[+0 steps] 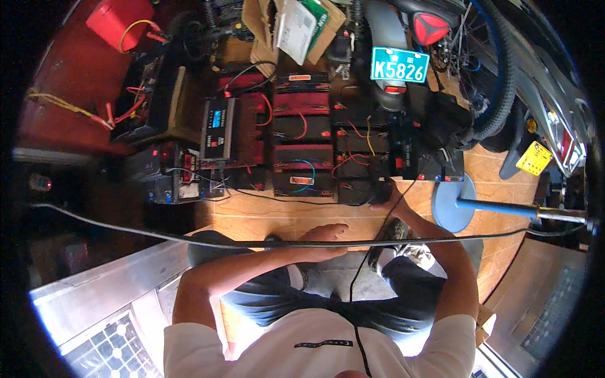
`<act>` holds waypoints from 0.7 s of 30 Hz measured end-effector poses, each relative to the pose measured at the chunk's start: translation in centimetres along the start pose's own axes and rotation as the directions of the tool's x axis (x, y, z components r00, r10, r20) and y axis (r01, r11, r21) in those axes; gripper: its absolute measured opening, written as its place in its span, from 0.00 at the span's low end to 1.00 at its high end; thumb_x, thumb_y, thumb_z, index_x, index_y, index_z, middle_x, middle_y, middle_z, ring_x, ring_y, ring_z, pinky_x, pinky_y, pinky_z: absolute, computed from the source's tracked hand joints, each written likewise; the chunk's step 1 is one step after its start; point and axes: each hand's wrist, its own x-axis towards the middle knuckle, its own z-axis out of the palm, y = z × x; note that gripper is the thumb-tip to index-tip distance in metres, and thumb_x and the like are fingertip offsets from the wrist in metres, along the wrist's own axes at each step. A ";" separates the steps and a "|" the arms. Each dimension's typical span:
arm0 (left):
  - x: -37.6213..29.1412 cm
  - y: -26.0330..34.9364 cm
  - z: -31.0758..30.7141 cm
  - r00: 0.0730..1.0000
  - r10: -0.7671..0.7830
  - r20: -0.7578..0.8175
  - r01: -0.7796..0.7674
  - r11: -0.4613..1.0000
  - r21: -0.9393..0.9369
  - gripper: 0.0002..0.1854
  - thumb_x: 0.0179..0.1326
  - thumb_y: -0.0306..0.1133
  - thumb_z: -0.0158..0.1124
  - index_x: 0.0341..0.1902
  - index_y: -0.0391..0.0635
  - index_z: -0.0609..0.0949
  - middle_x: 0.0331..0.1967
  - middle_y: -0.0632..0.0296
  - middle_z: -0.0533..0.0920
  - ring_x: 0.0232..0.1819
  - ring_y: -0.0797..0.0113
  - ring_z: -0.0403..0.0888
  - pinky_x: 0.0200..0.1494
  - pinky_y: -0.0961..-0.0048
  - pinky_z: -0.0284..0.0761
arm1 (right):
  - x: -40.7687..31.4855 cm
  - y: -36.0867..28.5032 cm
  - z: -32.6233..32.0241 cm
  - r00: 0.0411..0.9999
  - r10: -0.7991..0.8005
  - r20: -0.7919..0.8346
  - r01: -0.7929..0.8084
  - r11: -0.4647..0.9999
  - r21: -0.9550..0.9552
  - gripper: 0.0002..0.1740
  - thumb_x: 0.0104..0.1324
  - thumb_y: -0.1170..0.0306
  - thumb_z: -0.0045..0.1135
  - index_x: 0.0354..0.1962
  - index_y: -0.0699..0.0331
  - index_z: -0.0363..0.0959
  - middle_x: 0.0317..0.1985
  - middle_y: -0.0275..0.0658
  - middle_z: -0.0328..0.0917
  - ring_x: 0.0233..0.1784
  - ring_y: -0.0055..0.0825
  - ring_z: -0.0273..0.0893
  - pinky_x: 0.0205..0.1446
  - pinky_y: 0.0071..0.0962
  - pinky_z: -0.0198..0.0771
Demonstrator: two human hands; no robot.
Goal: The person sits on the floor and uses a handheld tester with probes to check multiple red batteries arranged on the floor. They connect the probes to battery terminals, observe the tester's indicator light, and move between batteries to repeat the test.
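Note:
My left hand (321,236) hovers between my knees, its fingers pointing right with a gap between thumb and fingers. Nothing shows in it. A black cable (302,244) crosses the view in front of that hand. My right hand (394,202) reaches to the near right corner of a black battery (354,190) at the front of several rows. Some fingers touch the battery's lower edge; others are hidden in shadow, so its grip is unclear. Left of it lie red-and-black batteries (303,153) with short wires. A thin black lead (293,202) runs along their front.
A black device with a lit display (217,120) rests on batteries at left. More equipment (175,175) stands beyond it. A blue round-based stand (451,208) lies at right. An electric bike's rear wheel (501,90) and torn cardboard (260,23) are behind. Tiled floor (264,217) shows in front.

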 end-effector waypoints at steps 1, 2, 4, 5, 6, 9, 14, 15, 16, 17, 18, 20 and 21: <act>0.2 -0.1 0.1 1.000 -0.025 -0.001 0.025 1.000 -0.010 0.38 0.62 0.44 0.71 0.70 0.39 0.68 0.63 0.43 0.77 0.60 0.49 0.81 0.60 0.59 0.78 | 0.1 0.2 0.1 1.000 0.006 0.006 -0.006 1.000 -0.012 0.75 0.36 0.63 0.89 0.71 0.68 0.39 0.62 0.47 0.72 0.66 0.37 0.72 0.69 0.38 0.69; 0.5 -0.3 0.2 1.000 -0.031 0.003 0.031 0.995 0.091 0.38 0.61 0.44 0.71 0.70 0.40 0.68 0.62 0.44 0.77 0.59 0.49 0.81 0.60 0.59 0.79 | 0.2 0.3 0.2 0.999 -0.001 0.036 -0.002 0.997 0.074 0.74 0.37 0.63 0.89 0.71 0.68 0.39 0.62 0.47 0.72 0.65 0.37 0.72 0.69 0.38 0.69; 1.0 -0.7 0.6 0.999 0.044 -0.019 -0.042 0.993 0.113 0.38 0.61 0.45 0.71 0.70 0.40 0.68 0.62 0.44 0.78 0.58 0.49 0.82 0.59 0.58 0.79 | 0.2 0.2 0.4 0.998 -0.063 0.018 0.065 0.991 -0.114 0.72 0.35 0.63 0.88 0.70 0.68 0.44 0.60 0.47 0.74 0.65 0.37 0.73 0.69 0.37 0.69; 1.1 -0.9 0.8 0.998 0.056 -0.023 -0.053 0.990 0.127 0.38 0.61 0.45 0.71 0.70 0.40 0.68 0.61 0.45 0.78 0.58 0.49 0.82 0.59 0.57 0.79 | 0.2 0.0 0.4 1.000 0.025 -0.006 -0.024 0.999 0.031 0.71 0.34 0.63 0.88 0.70 0.67 0.46 0.59 0.47 0.75 0.64 0.38 0.73 0.69 0.37 0.69; 1.2 -1.1 0.9 0.997 0.063 -0.033 -0.056 0.982 0.182 0.38 0.61 0.45 0.71 0.69 0.39 0.68 0.61 0.44 0.79 0.57 0.48 0.82 0.59 0.56 0.78 | 0.0 -0.2 0.5 1.000 0.003 -0.020 -0.002 0.999 0.045 0.71 0.33 0.63 0.88 0.69 0.67 0.47 0.58 0.46 0.76 0.64 0.38 0.73 0.69 0.37 0.69; 1.6 -1.2 1.3 0.986 0.142 -0.084 -0.127 0.979 0.160 0.38 0.61 0.45 0.71 0.69 0.38 0.69 0.60 0.43 0.79 0.58 0.48 0.82 0.59 0.56 0.78 | 0.0 -0.9 0.6 0.999 0.025 -0.037 -0.028 0.997 -0.066 0.72 0.32 0.62 0.89 0.69 0.67 0.46 0.59 0.46 0.75 0.65 0.39 0.72 0.68 0.37 0.69; 1.7 -0.9 1.1 0.987 0.153 -0.048 -0.145 0.978 0.148 0.37 0.63 0.48 0.68 0.68 0.37 0.70 0.61 0.41 0.78 0.60 0.47 0.80 0.62 0.55 0.76 | 0.4 -1.1 0.6 1.000 0.006 -0.002 -0.006 0.972 -0.234 0.71 0.36 0.58 0.87 0.69 0.66 0.44 0.63 0.48 0.73 0.67 0.42 0.71 0.71 0.39 0.68; 1.9 -0.9 1.1 0.989 0.141 -0.046 -0.132 0.978 0.159 0.37 0.62 0.48 0.68 0.68 0.37 0.70 0.62 0.41 0.77 0.61 0.47 0.79 0.63 0.56 0.75 | 0.5 -0.9 0.5 0.999 0.047 0.001 -0.045 0.953 -0.300 0.71 0.36 0.57 0.87 0.69 0.66 0.43 0.63 0.49 0.73 0.68 0.43 0.71 0.71 0.39 0.67; 2.2 -1.0 1.1 0.994 0.108 -0.037 -0.099 0.978 0.184 0.37 0.62 0.48 0.68 0.68 0.37 0.70 0.62 0.40 0.77 0.62 0.47 0.78 0.64 0.56 0.74 | 0.7 -0.8 0.5 1.000 0.020 -0.019 -0.025 0.954 -0.299 0.66 0.38 0.56 0.86 0.68 0.65 0.49 0.61 0.48 0.75 0.66 0.43 0.73 0.70 0.40 0.69; 2.4 -1.0 1.1 0.997 0.072 -0.030 -0.064 0.976 0.208 0.37 0.62 0.48 0.68 0.68 0.37 0.70 0.62 0.40 0.76 0.63 0.46 0.77 0.65 0.56 0.73 | 0.8 -0.5 0.5 0.995 -0.078 0.057 0.087 0.982 -0.170 0.65 0.39 0.56 0.86 0.67 0.65 0.51 0.60 0.48 0.76 0.65 0.43 0.74 0.69 0.40 0.71; 2.4 -1.1 1.2 0.993 0.103 -0.051 -0.090 0.973 0.212 0.36 0.62 0.47 0.67 0.68 0.37 0.71 0.62 0.41 0.76 0.64 0.45 0.75 0.66 0.56 0.72 | 1.0 -0.3 0.3 0.988 -0.108 0.114 0.117 0.991 -0.070 0.63 0.40 0.55 0.86 0.67 0.65 0.53 0.58 0.48 0.78 0.64 0.43 0.75 0.67 0.40 0.72; 2.1 -1.3 1.2 0.947 0.302 -0.113 -0.276 0.940 0.201 0.31 0.59 0.41 0.66 0.63 0.36 0.73 0.59 0.39 0.77 0.60 0.41 0.77 0.59 0.52 0.74 | 1.2 0.1 0.0 0.939 -0.324 0.115 0.318 0.946 0.066 0.54 0.46 0.52 0.81 0.64 0.64 0.61 0.52 0.50 0.81 0.57 0.44 0.80 0.59 0.42 0.78; 1.9 -1.5 1.1 0.933 0.341 -0.110 -0.315 0.927 0.206 0.29 0.58 0.38 0.65 0.61 0.35 0.73 0.58 0.38 0.77 0.58 0.39 0.77 0.56 0.49 0.76 | 1.0 0.2 -0.5 0.946 -0.287 0.151 0.297 0.953 -0.052 0.54 0.46 0.53 0.82 0.65 0.64 0.61 0.53 0.50 0.81 0.57 0.44 0.80 0.59 0.42 0.77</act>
